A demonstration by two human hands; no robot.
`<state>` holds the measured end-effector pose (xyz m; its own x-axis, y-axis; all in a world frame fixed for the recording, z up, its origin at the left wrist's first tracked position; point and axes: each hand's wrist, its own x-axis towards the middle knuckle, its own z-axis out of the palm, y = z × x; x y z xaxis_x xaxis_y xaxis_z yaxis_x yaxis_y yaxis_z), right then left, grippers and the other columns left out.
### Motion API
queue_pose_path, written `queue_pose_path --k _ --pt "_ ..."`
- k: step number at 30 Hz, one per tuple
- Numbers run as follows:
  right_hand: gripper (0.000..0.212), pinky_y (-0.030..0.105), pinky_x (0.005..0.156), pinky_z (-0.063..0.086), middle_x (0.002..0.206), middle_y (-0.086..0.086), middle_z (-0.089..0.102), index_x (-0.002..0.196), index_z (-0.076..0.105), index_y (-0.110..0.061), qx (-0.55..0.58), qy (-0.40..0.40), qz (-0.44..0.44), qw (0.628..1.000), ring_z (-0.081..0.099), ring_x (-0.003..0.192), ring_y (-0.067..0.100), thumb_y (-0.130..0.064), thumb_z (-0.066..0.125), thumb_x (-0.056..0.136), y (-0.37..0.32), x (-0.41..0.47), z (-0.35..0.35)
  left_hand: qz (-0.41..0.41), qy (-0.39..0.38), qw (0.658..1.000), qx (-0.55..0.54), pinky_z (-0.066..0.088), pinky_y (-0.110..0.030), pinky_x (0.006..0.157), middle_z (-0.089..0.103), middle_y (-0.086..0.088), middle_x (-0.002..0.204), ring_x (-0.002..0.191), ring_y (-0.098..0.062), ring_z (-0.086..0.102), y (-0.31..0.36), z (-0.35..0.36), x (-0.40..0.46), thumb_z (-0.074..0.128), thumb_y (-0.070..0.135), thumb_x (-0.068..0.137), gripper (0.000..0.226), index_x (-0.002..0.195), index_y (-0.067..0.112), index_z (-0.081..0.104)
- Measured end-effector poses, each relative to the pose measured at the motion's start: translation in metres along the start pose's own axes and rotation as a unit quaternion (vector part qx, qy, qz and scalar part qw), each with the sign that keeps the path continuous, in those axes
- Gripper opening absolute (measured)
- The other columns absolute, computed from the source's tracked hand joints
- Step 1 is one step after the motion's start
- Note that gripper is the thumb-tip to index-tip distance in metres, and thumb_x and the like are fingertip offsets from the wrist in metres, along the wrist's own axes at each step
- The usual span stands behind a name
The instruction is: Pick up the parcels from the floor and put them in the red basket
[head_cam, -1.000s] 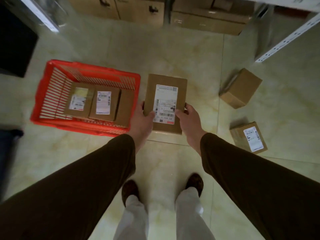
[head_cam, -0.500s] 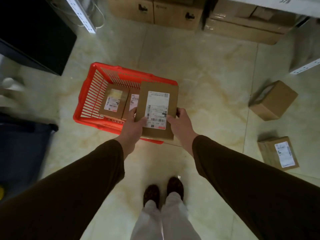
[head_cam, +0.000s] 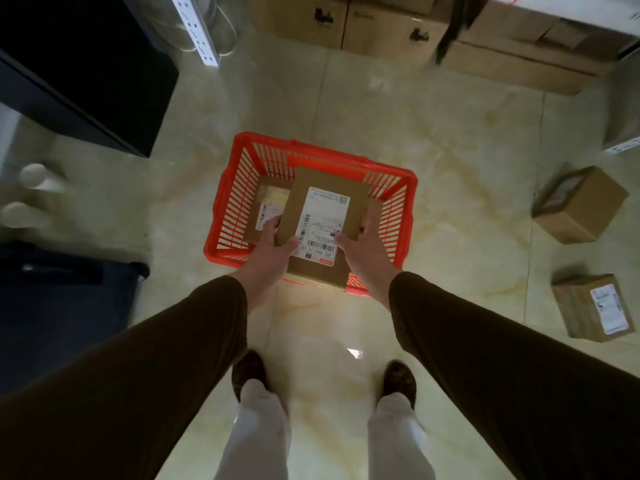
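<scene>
— Left hand (head_cam: 268, 252): gripping what?
— Gripping the left edge of a flat brown parcel (head_cam: 325, 230), thumb on top beside the white label (head_cam: 322, 226), other fingers curled under. Brown sleeve up to the wrist.

— And the right hand (head_cam: 363, 247)?
— Gripping the same parcel on its right edge, thumb on the label corner, fingers along the side. Parcel held between both hands, label up, above the red basket (head_cam: 221, 216), near end reaching past the near rim.

— Further left on the floor?
— Dark cabinet (head_cam: 79, 64) at upper left, pale round things below it, too blurred to name. Dark blue bin (head_cam: 62, 299) at the left edge.

— Inside the basket?
— One brown parcel already inside (head_cam: 268, 199), at the left, partly hidden under the held one. More behind it: cannot tell.

— To the right?
— Two more parcels lying on the tiled floor (head_cam: 450, 168), well apart from the basket: a box on its side (head_cam: 581, 206), and nearer, a flat box with a label (head_cam: 592, 306).

— At the far end?
— Large cartons (head_cam: 381, 22) in a row under a shelf.
</scene>
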<state>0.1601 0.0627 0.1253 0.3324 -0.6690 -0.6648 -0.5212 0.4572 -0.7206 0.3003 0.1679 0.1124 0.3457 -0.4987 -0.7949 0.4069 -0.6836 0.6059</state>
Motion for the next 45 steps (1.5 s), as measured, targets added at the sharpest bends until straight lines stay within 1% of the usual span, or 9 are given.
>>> queue_pose_path --k 8,13,15,22,27,32,37,42,45 --pt "0.08 0.053 0.091 0.06 0.113 -0.024 0.064 0.142 0.007 -0.062 -0.027 -0.018 0.012 0.999 0.071 0.094 0.007 -0.019 0.061 0.102 -0.02 0.035 0.052 -0.025 0.018 1.0 0.003 0.054 -0.033 0.069 0.062 0.013 0.115 0.099 -0.014 0.063 0.009 -0.054 0.037 0.061 0.026 0.1 0.039 0.129 0.039 0.038" --pt "0.098 0.053 0.081 0.063 0.147 0.006 0.06 0.151 -0.031 -0.051 -0.114 -0.015 0.023 0.993 0.074 0.104 0.029 -0.038 0.054 0.104 -0.026 0.066 0.049 -0.038 -0.01 0.999 0.014 0.056 -0.032 0.069 0.065 0.013 0.117 0.1 -0.013 0.066 0.014 -0.069 0.065 0.064 0.023 0.098 0.041 0.128 0.041 0.042" --pt "0.094 0.041 0.063 0.064 0.135 0.007 0.068 0.153 -0.029 -0.048 -0.127 -0.012 0.028 0.991 0.077 0.089 0.026 -0.042 0.052 0.105 -0.027 0.075 0.043 -0.037 -0.043 0.998 0.023 0.056 -0.028 0.067 0.067 0.012 0.119 0.101 -0.012 0.067 0.017 -0.075 0.075 0.065 0.022 0.098 0.047 0.135 0.04 0.042" --pt "0.045 0.048 0.063 0.067 0.11 0.015 0.075 0.138 0.025 -0.025 -0.028 0.06 0.035 0.997 0.078 0.068 0.03 -0.035 0.055 0.105 -0.019 0.09 0.042 -0.009 -0.101 0.992 0.071 0.058 -0.027 0.07 0.071 0.003 0.125 0.104 -0.015 0.071 0.037 -0.085 0.104 0.067 0.018 0.096 0.052 0.143 0.031 0.049" --pt "0.035 0.034 0.065 0.065 0.112 0.012 0.07 0.123 0.037 -0.019 0.088 0.141 0.061 0.984 0.076 0.086 0.024 -0.033 0.06 0.102 0.01 0.091 0.05 0.048 -0.072 0.988 0.126 0.06 -0.038 0.083 0.071 0.004 0.118 0.102 -0.018 0.072 0.05 -0.094 0.129 0.078 0.028 0.088 0.048 0.13 0.03 0.055" --pt "0.047 0.039 0.082 0.061 0.115 0.003 0.07 0.121 0.05 -0.016 0.08 0.196 0.078 0.974 0.07 0.106 0.024 -0.048 0.069 0.093 0.044 0.08 0.073 0.081 -0.049 0.985 0.147 0.058 -0.033 0.077 0.063 0.008 0.122 0.101 -0.017 0.069 0.059 -0.098 0.15 0.085 0.025 0.08 0.083 0.143 0.032 0.032" --pt "0.057 0.046 0.1 0.055 0.122 -0.002 0.071 0.131 0.056 -0.02 0.123 0.146 0.117 0.975 0.068 0.114 0.021 -0.06 0.064 0.091 0.059 0.078 0.098 0.1 -0.098 0.966 0.216 0.055 -0.032 0.08 0.067 0.011 0.116 0.1 -0.012 0.069 0.064 -0.102 0.171 0.084 0.032 0.08 0.072 0.138 0.029 0.041" --pt "0.06 0.046 0.089 0.063 0.127 0.007 0.069 0.139 0.044 -0.014 0.194 0.146 0.117 0.963 0.071 0.108 0.024 -0.049 0.065 0.096 0.059 0.081 0.111 0.122 -0.153 0.941 0.277 0.049 -0.02 0.076 0.071 0.019 0.111 0.099 0.001 0.067 0.069 -0.103 0.182 0.078 0.025 0.086 0.069 0.144 0.037 0.044" --pt "0.074 0.048 0.081 0.065 0.124 0.002 0.069 0.151 0.02 -0.034 0.209 0.126 0.081 0.966 0.074 0.105 0.023 -0.04 0.069 0.096 0.059 0.08 0.116 0.131 -0.183 0.917 0.329 0.052 -0.027 0.084 0.071 0.017 0.114 0.104 -0.002 0.066 0.077 -0.106 0.19 0.077 0.022 0.087 0.06 0.136 0.039 0.048"
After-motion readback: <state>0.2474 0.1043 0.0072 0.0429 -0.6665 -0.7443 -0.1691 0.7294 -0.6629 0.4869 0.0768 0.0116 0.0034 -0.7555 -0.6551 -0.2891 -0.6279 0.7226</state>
